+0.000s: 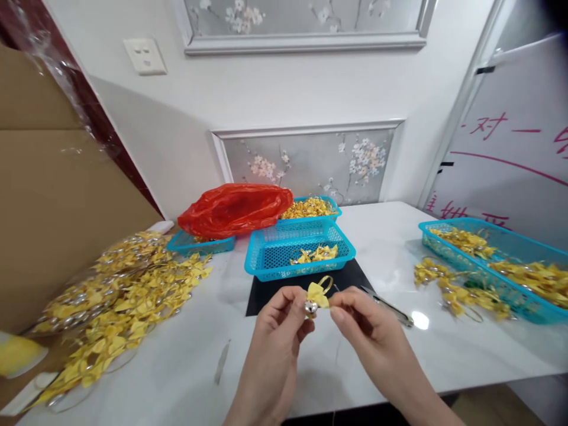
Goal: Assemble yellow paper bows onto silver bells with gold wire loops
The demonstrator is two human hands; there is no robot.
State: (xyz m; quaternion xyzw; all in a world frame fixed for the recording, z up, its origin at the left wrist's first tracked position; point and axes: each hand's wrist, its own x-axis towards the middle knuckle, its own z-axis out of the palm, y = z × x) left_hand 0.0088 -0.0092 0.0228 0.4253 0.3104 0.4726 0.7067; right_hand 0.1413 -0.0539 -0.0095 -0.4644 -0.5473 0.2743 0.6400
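A yellow ribbon bow (318,294) with a silver bell (311,307) was pinched between the left hand (277,331) and right hand (361,322). Just beyond, a blue basket (266,257) was seen; far right, pink handwriting (492,125) was noted, largely unreadable.

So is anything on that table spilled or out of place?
Some yellow bows lie loose on the table beside the right basket, not in it. A big heap sprawls loose at the left. Both hands, left and right, pinch one bow with a small bell. Nothing looks damaged.
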